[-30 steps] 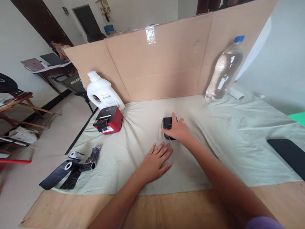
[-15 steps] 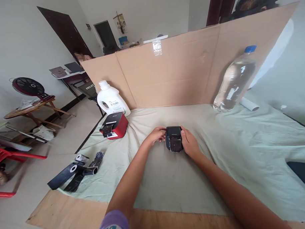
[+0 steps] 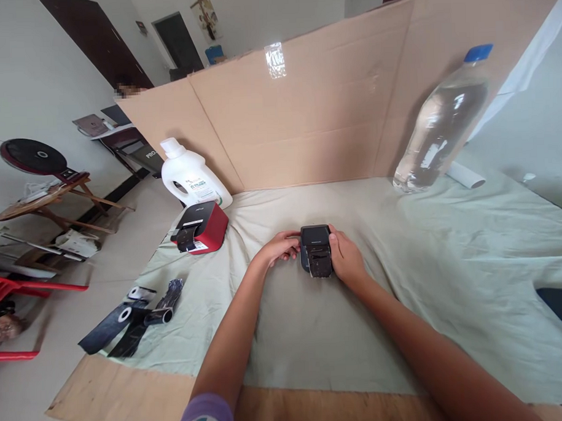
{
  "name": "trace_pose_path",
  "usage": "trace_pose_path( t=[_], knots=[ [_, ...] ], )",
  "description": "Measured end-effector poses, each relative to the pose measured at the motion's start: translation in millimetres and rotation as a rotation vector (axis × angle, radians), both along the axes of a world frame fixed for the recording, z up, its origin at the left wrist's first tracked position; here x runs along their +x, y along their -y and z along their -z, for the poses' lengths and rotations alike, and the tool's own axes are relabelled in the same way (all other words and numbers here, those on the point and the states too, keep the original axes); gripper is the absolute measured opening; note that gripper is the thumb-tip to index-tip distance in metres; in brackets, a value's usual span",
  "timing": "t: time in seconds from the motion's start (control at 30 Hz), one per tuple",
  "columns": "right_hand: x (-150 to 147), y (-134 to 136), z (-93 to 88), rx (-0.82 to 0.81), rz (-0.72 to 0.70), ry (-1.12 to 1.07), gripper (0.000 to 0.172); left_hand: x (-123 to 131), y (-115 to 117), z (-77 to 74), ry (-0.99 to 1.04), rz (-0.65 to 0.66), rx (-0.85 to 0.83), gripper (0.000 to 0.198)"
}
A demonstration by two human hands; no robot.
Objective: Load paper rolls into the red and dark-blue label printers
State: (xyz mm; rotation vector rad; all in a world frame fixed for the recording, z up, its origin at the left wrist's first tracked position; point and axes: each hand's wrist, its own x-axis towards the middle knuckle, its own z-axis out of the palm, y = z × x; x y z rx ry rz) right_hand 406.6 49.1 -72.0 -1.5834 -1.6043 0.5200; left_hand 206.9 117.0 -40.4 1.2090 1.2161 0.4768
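Observation:
A small black label printer (image 3: 315, 236) rests on the cloth in front of me, a dark strip (image 3: 319, 261) hanging from its front. My right hand (image 3: 348, 257) grips its right side, the thumb near the upper edge. On the other side, my left hand (image 3: 281, 247) has its index finger and thumb against the printer's left edge, with the remaining fingers curled. Farther left stands a red and black label printer (image 3: 212, 228) with a similar dark strip at its front. Several rolls and strips of dark film (image 3: 137, 311) lie near the left edge of the cloth.
A white detergent jug (image 3: 194, 176) stands behind the red printer. At the back right is a large water bottle (image 3: 444, 128) with a blue cap, beside a white tube (image 3: 466, 174). A cardboard panel (image 3: 301, 124) closes off the far side. A dark flat object (image 3: 561, 305) lies at right.
The camera view has shifted and tilted, so the background sits higher in the picture. Both hands remain at the black printer, which appears slightly farther left and is tilted a little differently.

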Motion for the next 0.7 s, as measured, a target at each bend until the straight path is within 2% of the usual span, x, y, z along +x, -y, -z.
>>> trace_pose_path(
  t=[0.17, 0.33, 0.47, 0.7],
  knots=[
    [0.0, 1.5, -2.2, 0.015, -0.009, 0.008, 0.063, 0.0, -0.4, -0.2, 0.0, -0.017, 0.002, 0.052],
    [-0.1, 2.5, -4.5, 0.005, -0.005, -0.001, 0.062, 0.1, 0.7, -5.9, 0.003, -0.032, 0.077, 0.046],
    [0.2, 2.6, -4.9, -0.005, 0.008, 0.001, 0.06, 0.6, 1.5, -8.6, 0.018, -0.036, 0.052, 0.046],
    [0.1, 2.7, -5.0, -0.021, 0.014, 0.018, 0.059, 0.4, 0.4, -5.4, 0.0, -0.039, 0.047, 0.045]
  ],
)
